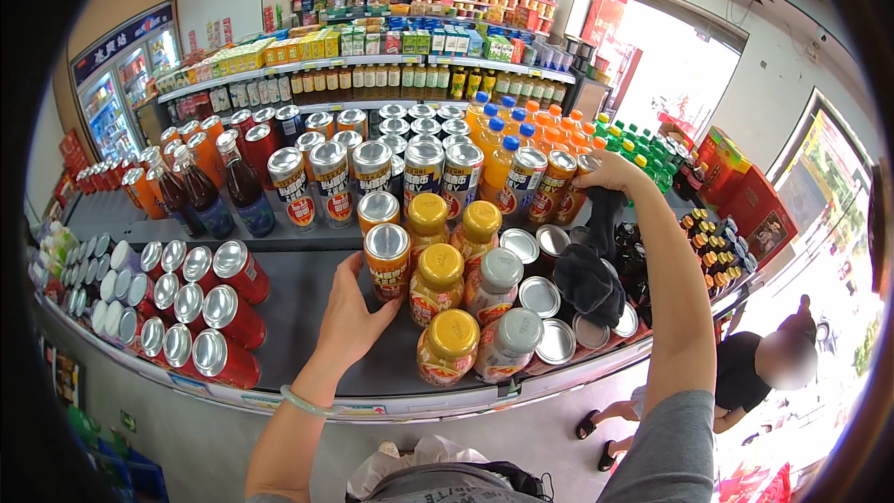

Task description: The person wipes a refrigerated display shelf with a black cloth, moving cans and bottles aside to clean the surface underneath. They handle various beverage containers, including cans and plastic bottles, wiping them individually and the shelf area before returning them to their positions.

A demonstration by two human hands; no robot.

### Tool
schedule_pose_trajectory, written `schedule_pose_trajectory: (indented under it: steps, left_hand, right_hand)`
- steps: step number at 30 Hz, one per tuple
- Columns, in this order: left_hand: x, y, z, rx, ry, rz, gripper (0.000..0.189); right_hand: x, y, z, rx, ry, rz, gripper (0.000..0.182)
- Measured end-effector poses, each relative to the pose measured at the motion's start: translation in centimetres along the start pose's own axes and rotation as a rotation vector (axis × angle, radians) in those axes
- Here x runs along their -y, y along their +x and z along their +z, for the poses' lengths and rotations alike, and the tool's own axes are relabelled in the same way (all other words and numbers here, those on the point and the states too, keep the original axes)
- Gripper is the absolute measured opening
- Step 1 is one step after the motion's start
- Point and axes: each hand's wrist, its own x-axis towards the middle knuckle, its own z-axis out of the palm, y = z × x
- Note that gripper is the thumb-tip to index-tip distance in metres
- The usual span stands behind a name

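My left hand curls around an orange-and-gold can standing upright on the lower shelf. A second can of that kind stands just behind it. To its right are gold-capped bottles and silver-capped bottles. Farther right and higher, my right hand grips a dark cloth, which hangs down over several silver-topped cans. Its fingertips touch the rim of an orange-and-gold can at the row's end; the palm is hidden.
Red cans fill the lower shelf's left. Dark glass bottles, tall silver-topped cans and orange-drink bottles crowd the upper tier. A price rail edges the shelf. At right, a person stands beyond the display.
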Motion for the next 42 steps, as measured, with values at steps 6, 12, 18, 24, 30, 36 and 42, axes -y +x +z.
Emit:
schedule_pose_trajectory:
  steps: [6, 12, 18, 24, 30, 36, 42]
  left_hand:
    - [-1.1, 0.6, 0.9, 0.040, -0.024, -0.061, 0.073]
    - [-0.6, 1.3, 1.5, -0.021, -0.058, -0.014, 0.067]
    - [0.4, -1.3, -0.4, -0.173, -0.142, 0.025, 0.061]
    - [0.6, -5.9, -3.0, -0.169, -0.990, 0.001, 0.055]
    - [-2.1, -11.3, -3.2, -0.119, -0.901, -0.018, 0.070]
    - [-2.6, -14.4, -3.0, -0.137, -0.530, 0.188, 0.075]
    - [0.0, -15.5, -2.6, -0.013, -0.463, 0.090, 0.082]
  right_hand:
    - [0.2, -1.7, -0.2, -0.039, 0.185, 0.045, 0.092]
    - [-0.7, -4.7, -2.7, -0.055, 0.518, 0.167, 0.057]
    - [1.0, -10.8, -5.4, -0.320, 1.552, 0.129, 0.041]
    - [8.7, -19.8, -6.1, -0.412, 1.779, -0.238, 0.028]
    - [19.2, -30.0, -0.6, -0.392, 1.632, -0.455, 0.038]
    - [23.6, -32.3, 8.0, -0.265, 1.121, -0.737, 0.053]
    - [26.0, -32.2, 14.6, -0.227, 0.436, -1.365, 0.050]
